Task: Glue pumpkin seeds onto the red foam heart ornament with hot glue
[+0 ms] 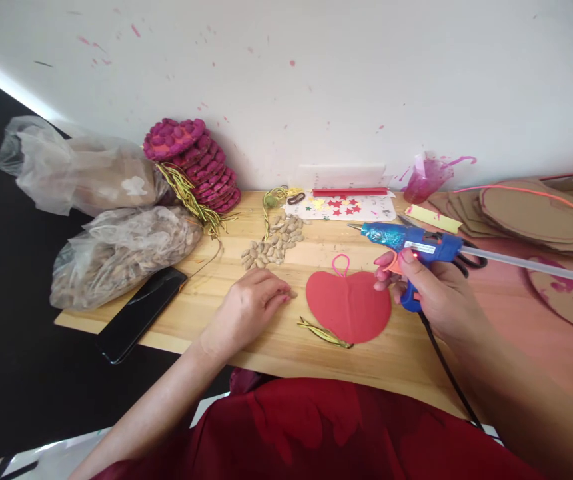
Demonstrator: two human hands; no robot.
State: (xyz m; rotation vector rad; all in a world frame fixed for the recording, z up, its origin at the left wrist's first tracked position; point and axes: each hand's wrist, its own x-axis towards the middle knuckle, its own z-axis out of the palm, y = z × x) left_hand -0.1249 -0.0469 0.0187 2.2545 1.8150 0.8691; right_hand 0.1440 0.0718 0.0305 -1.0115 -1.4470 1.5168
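Note:
My right hand point(436, 287) is wrapped round a blue hot glue gun point(414, 241), raised over the table with its metal nozzle pointing left. A clear glue stick point(526, 262) sticks out of its back, and a black cord point(444, 353) hangs down. My left hand point(254, 303) rests low over the table, its fingers pinched on a small pale nut shell point(293, 294). Between my hands lies a red rounded cut-out point(349, 307), with a pink string loop point(341, 265) at its top and a yellow-and-black tassel point(324, 332) at its bottom.
A pile of shells point(274, 241) lies behind my left hand. At left are plastic bags point(126, 247), a black phone point(141, 313) and stacked magenta discs point(191, 160). Star cut-outs point(344, 205) lie at the back; cardboard ovals point(531, 213) are stacked right, near a stained cup point(424, 179).

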